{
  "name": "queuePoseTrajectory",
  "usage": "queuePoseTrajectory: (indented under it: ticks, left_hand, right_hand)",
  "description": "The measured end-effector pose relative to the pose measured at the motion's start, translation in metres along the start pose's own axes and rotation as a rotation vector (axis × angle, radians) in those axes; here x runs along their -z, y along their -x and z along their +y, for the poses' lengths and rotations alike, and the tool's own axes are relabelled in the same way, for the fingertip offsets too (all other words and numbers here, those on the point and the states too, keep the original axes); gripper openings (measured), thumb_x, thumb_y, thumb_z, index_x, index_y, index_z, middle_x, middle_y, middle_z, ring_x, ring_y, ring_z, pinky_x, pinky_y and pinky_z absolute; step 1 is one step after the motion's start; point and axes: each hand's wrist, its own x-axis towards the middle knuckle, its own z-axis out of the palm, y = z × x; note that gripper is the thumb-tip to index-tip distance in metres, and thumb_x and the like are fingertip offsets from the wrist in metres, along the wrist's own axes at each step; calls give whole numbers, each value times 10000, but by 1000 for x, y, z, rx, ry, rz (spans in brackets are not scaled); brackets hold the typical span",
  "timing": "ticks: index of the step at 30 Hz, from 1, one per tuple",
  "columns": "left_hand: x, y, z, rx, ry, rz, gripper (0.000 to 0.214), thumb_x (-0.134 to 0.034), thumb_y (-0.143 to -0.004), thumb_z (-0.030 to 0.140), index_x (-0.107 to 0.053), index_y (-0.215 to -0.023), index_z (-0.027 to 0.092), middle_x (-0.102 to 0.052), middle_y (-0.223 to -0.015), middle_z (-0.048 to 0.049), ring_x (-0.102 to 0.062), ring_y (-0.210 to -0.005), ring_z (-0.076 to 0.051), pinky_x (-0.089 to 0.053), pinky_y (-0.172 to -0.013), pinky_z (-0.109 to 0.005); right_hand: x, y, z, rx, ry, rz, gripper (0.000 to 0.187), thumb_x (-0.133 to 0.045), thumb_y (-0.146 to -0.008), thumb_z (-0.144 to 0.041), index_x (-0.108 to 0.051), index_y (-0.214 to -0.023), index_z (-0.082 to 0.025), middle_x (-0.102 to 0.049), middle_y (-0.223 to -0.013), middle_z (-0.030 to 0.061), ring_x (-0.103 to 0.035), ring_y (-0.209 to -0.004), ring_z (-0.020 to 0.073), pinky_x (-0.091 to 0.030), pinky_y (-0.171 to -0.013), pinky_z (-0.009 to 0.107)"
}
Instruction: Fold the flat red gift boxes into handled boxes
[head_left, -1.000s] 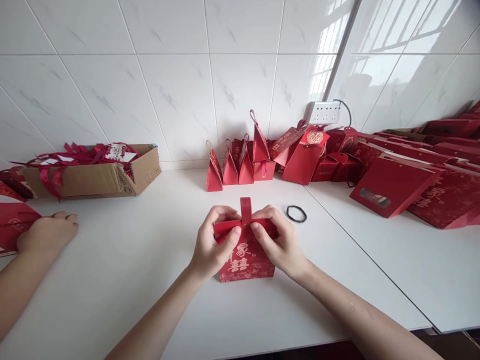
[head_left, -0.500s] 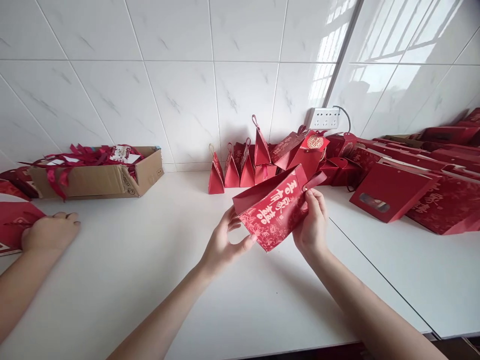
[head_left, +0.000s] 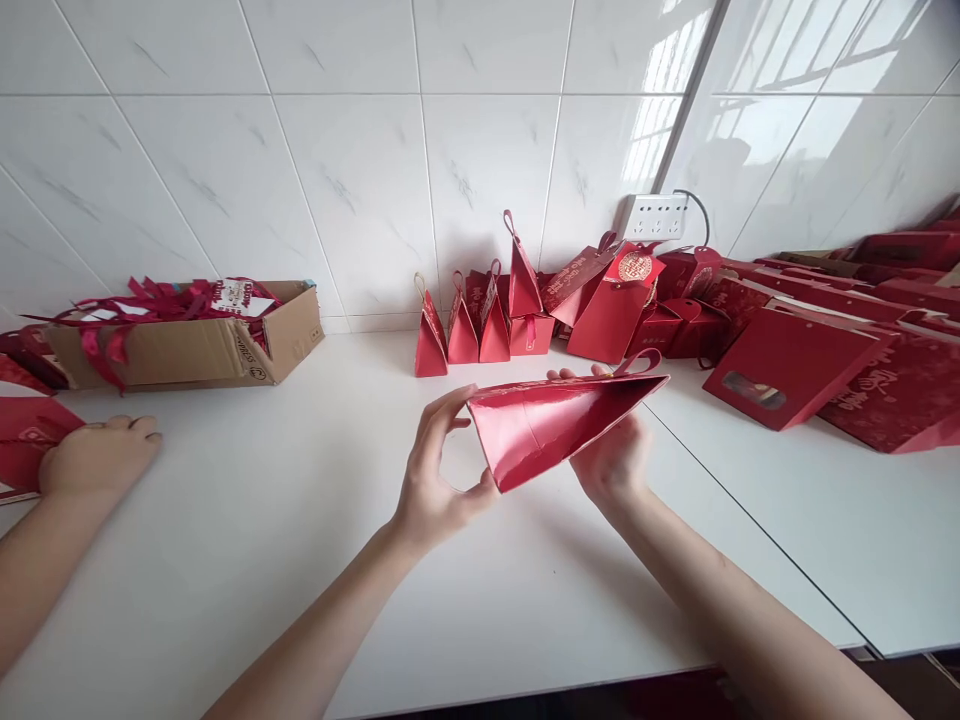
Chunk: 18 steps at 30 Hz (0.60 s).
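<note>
A red triangular gift box point(head_left: 555, 425) with a ribbon loop is held tilted above the white table point(head_left: 375, 640). Its open side faces me and shows a hollow, glossy inside. My left hand point(head_left: 439, 480) grips its wide left end, thumb at the lower corner and fingers at the upper one. From beneath and behind, my right hand point(head_left: 615, 455) supports the narrow end near the loop; its fingertips show over the far edge. Behind them stand several small red triangular boxes point(head_left: 463, 335), with a larger red box point(head_left: 611, 315) beside them.
A cardboard box point(head_left: 180, 350) of dark red ribbons stands at the left. Another person's hand point(head_left: 101, 458) rests on a red item point(head_left: 30, 440) there. Many red gift boxes point(head_left: 795, 365) are piled at the right. A white power strip point(head_left: 654, 217) leans on the tiled wall.
Both hands have turned the gift box, so its printed face has swung away and its open, hollow side now shows. The camera view has shifted slightly.
</note>
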Motion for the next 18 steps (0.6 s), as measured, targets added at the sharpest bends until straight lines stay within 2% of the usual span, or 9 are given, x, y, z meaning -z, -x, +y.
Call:
queuePoseTrajectory:
  ticks: [5,9,11,14,18]
  left_hand:
    - [0,0,0,-5,24,10,761,-677,-705,126,-409,-1406,257,-519,-1326,-119,-513,-1220,-263,-537,-924,-353]
    - [0,1,1,4,36,50,741,-711,-683,173,-448,-1371,254,-551,-1288,-111,-549,-1143,-256,-530,-885,-351]
    - [-1,1,2,43,80,69,716,-758,-660,213,-488,-1322,256,-587,-1230,-91,-586,-1066,-237,-523,-868,-341]
    - [-1,-1,4,167,222,98,660,-792,-661,317,-513,-1256,260,-618,-1149,-64,-623,-982,-213,-523,-852,-330]
    - [1,-4,3,483,432,138,704,-766,-685,463,-446,-1283,275,-608,-1071,-49,-641,-942,-221,-554,-780,-339]
  right_hand:
    - [-1,1,-2,-36,-26,-4,193,-602,-697,-348,-572,-862,-252,-721,-823,16,-692,-889,234,-531,-775,389]
    - [-1,-1,-4,-24,-9,-113,106,-620,-719,-325,-559,-714,-238,-660,-705,-25,-654,-709,180,-510,-672,312]
    - [-2,-1,-6,-40,2,-169,111,-613,-758,-341,-594,-731,-235,-655,-719,-26,-630,-688,165,-501,-649,291]
    - [-3,-2,-8,-42,32,-222,163,-598,-813,-397,-647,-833,-243,-689,-831,-10,-643,-786,187,-517,-703,304]
    - [-1,-1,-5,-3,75,-188,137,-650,-798,-390,-639,-784,-255,-677,-780,-30,-643,-777,181,-526,-724,296]
